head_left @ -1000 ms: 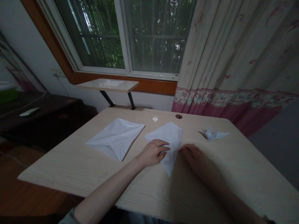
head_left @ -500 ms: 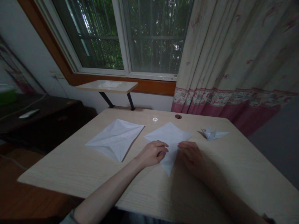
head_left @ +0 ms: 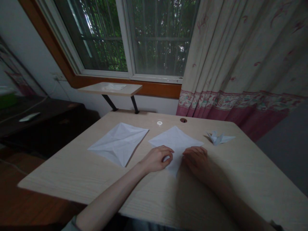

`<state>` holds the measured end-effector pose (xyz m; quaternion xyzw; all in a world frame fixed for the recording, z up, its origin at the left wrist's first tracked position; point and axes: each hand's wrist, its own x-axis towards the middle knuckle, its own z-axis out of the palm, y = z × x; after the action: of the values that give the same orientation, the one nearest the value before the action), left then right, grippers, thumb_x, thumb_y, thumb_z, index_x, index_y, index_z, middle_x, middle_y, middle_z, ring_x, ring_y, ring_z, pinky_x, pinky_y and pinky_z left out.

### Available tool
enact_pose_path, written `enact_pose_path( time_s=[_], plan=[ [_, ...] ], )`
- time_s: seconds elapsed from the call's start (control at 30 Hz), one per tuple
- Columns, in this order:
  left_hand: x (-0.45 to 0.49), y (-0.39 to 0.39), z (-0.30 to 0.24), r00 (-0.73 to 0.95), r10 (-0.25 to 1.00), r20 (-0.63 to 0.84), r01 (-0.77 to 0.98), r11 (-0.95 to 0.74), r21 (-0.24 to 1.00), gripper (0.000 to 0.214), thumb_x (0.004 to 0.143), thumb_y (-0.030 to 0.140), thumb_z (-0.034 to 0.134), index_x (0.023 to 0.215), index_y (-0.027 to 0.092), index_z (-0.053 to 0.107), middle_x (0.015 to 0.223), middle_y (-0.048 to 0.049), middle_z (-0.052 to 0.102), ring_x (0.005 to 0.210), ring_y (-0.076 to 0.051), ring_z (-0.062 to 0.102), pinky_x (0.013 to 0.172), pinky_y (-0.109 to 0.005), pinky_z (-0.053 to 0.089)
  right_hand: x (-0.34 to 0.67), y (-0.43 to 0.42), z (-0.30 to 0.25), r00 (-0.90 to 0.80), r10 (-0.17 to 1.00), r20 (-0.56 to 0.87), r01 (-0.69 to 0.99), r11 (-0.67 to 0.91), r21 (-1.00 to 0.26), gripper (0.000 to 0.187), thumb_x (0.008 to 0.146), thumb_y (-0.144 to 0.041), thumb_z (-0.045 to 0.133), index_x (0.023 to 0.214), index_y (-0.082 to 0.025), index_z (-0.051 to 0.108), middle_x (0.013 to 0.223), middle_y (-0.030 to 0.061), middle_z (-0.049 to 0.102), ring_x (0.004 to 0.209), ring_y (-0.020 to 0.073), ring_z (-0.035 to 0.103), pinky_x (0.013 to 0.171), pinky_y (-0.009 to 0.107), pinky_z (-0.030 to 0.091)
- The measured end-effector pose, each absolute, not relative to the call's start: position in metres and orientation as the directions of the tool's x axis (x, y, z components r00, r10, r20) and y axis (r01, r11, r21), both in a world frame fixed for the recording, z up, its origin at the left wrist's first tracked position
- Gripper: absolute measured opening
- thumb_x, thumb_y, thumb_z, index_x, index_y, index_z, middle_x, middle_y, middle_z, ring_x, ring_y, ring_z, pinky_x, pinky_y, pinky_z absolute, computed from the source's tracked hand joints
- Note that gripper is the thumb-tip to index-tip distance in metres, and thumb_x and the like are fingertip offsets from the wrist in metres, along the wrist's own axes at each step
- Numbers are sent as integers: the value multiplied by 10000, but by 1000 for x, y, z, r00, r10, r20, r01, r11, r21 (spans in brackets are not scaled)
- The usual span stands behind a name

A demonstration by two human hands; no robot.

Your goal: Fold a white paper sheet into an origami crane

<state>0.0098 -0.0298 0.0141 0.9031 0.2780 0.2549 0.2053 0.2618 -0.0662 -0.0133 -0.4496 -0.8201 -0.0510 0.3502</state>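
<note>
A white sheet of paper (head_left: 176, 141) lies as a diamond in the middle of the light wooden table (head_left: 144, 189). My left hand (head_left: 156, 158) rests on its left part with the fingers curled down onto it. My right hand (head_left: 196, 158) lies on its right part, fingers bent and pressing the paper near its near corner. A second creased white sheet (head_left: 119, 142) lies flat to the left, apart from both hands. A small folded paper figure (head_left: 220, 138) sits at the far right of the table.
A round cable hole (head_left: 183, 120) and a small ring (head_left: 159, 123) mark the table's far edge. Behind stand a small shelf (head_left: 110, 89), a barred window (head_left: 134, 35) and a flowered curtain (head_left: 240, 54). A dark low cabinet (head_left: 36, 118) stands at the left.
The right flap of the middle sheet has unfolded outward to the right, so the sheet now shows as a wider diamond. My right hand shifted slightly left; my left hand stayed put.
</note>
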Motion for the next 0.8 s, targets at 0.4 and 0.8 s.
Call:
enact_pose_path(
  time_s=[0.4, 0.8],
  plan=[
    [5, -34, 20, 706, 631, 322, 360, -711, 603, 534, 755, 497, 817, 1161, 214, 616, 1132, -56, 699, 1028, -240, 661, 908, -341, 505, 264, -62, -17, -238, 770, 592, 810, 494, -317, 215, 978, -238, 447, 918, -236, 653, 923, 51, 740, 896, 235, 670, 892, 415, 420],
    [9, -28, 9, 514, 745, 426, 464, -659, 592, 270, 1013, 426, 521, 1103, 206, 650, 1074, -53, 732, 980, -207, 689, 867, -313, 524, 263, -61, -23, -185, 798, 574, 760, 487, -431, 220, 987, -326, 481, 983, -238, 683, 942, 79, 737, 898, 251, 678, 847, 420, 528]
  ],
)
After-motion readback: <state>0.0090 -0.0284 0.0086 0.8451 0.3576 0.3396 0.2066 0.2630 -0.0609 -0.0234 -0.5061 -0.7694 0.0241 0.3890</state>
